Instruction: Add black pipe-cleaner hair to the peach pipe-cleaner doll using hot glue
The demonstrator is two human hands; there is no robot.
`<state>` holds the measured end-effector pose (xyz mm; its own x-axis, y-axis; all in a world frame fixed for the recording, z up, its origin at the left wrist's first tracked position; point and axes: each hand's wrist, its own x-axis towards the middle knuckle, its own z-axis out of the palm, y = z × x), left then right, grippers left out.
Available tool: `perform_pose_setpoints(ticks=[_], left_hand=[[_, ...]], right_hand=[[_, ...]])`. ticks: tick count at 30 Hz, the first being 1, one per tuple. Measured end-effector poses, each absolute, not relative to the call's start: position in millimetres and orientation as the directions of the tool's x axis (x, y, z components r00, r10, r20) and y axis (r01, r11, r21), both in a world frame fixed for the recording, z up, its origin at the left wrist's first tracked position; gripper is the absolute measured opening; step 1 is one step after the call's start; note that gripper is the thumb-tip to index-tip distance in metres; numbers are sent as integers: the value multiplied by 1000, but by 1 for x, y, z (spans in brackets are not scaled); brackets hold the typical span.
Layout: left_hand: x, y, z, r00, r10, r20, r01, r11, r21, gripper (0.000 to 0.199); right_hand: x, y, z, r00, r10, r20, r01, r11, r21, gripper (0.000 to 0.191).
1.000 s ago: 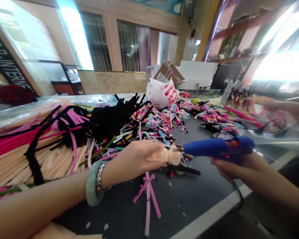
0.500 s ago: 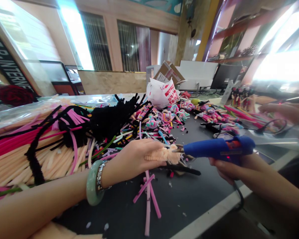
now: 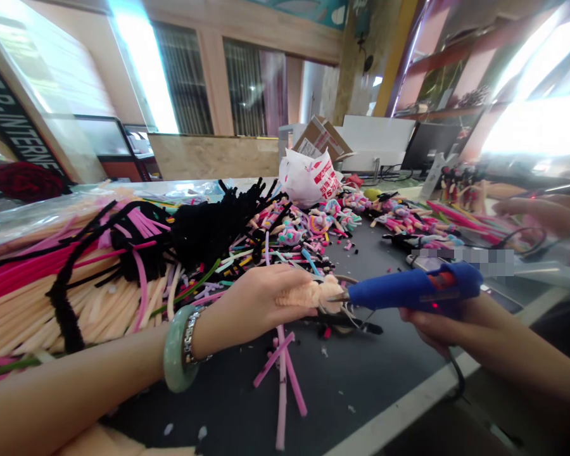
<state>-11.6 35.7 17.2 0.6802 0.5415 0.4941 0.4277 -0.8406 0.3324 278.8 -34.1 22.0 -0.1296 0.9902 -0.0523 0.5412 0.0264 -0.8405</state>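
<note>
My left hand (image 3: 266, 294) is closed around a cream, fuzzy pipe-cleaner figure (image 3: 301, 296), pinched between thumb and fingers above the table. My right hand (image 3: 437, 326) grips a blue hot glue gun (image 3: 413, 288) by its handle. A small red light glows on the gun's side. The metal nozzle (image 3: 337, 296) meets the figure's right end; whether glue is coming out is too small to tell. Beneath my left hand, pink pipe-cleaner pieces (image 3: 281, 386) lie on the dark table, and a black strip (image 3: 365, 326) lies behind the figure.
Bundles of long cream pipe cleaners (image 3: 95, 307) and a black heap (image 3: 209, 221) fill the left. Finished-looking colourful bundles (image 3: 320, 221) lie behind, near a white plastic bag (image 3: 308, 177). Another person's hand (image 3: 541, 212) is at the far right. The gun's cord (image 3: 456, 373) hangs down.
The glue gun has tilted slightly, its nozzle shifting a little down and left on the cream figure. My left hand has hardly moved.
</note>
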Motion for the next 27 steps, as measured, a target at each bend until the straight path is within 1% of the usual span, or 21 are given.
perform_pose_setpoints(ticks=[11,19,21,27], left_hand=[[-14,34,15,712,490,503,438,-870,228,27],[-14,34,12,745,429,510,456,-886,79,21],[-14,34,12,732,431,528,465,-882,76,21],[-16,36,13,706,458,540,460,-877,142,22]], right_hand=[[282,-33,17,-128,991,-24,496,43,-867,40],[279,-32,19,-144,989,-13,471,57,-880,41],[278,-32,19,-155,987,-28,477,50,-877,41],[277,-33,20,-162,985,-61,481,25,-877,42]])
